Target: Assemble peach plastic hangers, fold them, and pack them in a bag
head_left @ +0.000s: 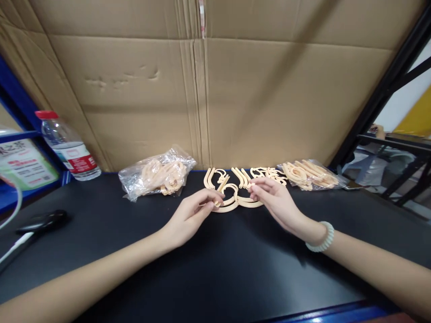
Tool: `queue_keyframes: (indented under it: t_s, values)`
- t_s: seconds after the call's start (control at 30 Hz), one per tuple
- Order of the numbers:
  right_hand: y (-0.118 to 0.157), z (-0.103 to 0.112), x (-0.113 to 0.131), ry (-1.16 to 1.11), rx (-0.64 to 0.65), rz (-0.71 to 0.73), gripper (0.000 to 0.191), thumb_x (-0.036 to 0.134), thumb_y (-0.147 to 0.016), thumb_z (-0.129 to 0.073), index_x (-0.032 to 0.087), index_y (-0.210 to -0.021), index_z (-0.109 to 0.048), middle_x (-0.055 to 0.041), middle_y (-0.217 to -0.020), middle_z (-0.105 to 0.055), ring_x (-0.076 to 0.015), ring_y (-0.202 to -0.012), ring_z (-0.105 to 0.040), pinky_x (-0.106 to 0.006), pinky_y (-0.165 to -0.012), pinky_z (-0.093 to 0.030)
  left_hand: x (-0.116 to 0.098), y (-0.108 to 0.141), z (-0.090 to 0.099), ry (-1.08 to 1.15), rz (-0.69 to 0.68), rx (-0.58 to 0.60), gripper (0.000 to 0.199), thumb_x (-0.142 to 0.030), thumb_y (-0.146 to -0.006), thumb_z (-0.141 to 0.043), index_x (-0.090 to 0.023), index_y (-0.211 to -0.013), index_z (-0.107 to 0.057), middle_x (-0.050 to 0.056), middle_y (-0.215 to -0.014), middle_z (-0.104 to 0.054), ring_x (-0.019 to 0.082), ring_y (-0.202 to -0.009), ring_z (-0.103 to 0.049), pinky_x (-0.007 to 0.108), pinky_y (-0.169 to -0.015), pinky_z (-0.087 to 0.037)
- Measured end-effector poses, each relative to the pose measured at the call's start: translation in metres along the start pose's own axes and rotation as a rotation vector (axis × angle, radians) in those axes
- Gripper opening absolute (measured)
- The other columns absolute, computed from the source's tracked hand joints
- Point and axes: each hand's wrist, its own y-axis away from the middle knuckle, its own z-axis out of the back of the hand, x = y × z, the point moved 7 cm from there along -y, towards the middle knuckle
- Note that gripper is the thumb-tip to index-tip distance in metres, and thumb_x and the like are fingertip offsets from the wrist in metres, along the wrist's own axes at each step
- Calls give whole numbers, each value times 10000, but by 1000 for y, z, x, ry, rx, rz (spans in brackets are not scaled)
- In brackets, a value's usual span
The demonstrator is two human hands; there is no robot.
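Note:
My left hand (190,214) is closed in a pinch around a small pale piece (217,204), mostly covered by the fingers. On the right, my right hand (279,204) pinches another small pale piece (251,185) between thumb and fingertips. Between and below the fingertips lie pale, wood-coloured curved strips (229,208), arranged as arcs that meet in the middle. Behind the hands are J-shaped strips (208,178), slanted straight-ended strips (239,177) and a cluster of thin curly pieces (267,172). Both hands hover close over the arcs.
A clear plastic bag of pale pieces (158,175) lies at the back left, another bag (311,174) at the back right. A water bottle (76,154) and a black device with a white cable (42,222) are leftward. Cardboard (141,89) walls off the black table (208,278).

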Motion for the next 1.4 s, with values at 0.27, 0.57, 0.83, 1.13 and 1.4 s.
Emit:
queue_keyframes:
  t_s: [0.27, 0.57, 0.83, 1.13, 1.4]
  values:
    - [8, -17, -6, -126, 76, -22, 204, 385, -832, -695, 200, -913, -728, -24, -827, -686, -127, -722, -634, -304, -726, -538, 16, 3, -12, 159, 165, -19, 141, -253, -880, -609, -153, -810, -680, 36, -807, -641, 160, -766, -613, 284, -755, -481]
    - [18, -25, -9, -269, 95, -138, 298, 282, -745, -795, 224, -940, -576, 30, -757, -675, -108, -669, -624, -274, -689, -502, 25, 6, -15, 429, 239, -84, 267, -191, -800, -708, -195, -757, -444, -33, -696, -601, 125, -685, -619, 253, -666, -495]
    - [22, -32, -12, -299, 151, -209, 188, 266, -732, -802, 184, -843, -674, -23, -894, -713, -111, -736, -653, -280, -752, -535, 36, 10, -14, 556, 366, -186, 513, -184, -722, -794, -201, -1156, -522, -5, -876, -656, 175, -813, -687, 306, -750, -556]
    - [29, -49, -12, -211, 373, -209, 161, 280, -818, -732, 174, -867, -622, -53, -942, -732, -165, -900, -707, -314, -811, -566, 21, 14, -14, 407, 289, -197, 161, -221, -743, -774, -166, -810, -639, -12, -769, -657, 159, -763, -660, 285, -752, -522]
    - [32, -57, -12, -193, 462, -217, 206, 357, -850, -698, 164, -868, -629, -23, -870, -663, -150, -844, -697, -291, -771, -563, 12, 10, -13, 155, 179, -144, 120, -221, -754, -747, -168, -723, -643, 14, -758, -653, 164, -724, -625, 272, -670, -493]
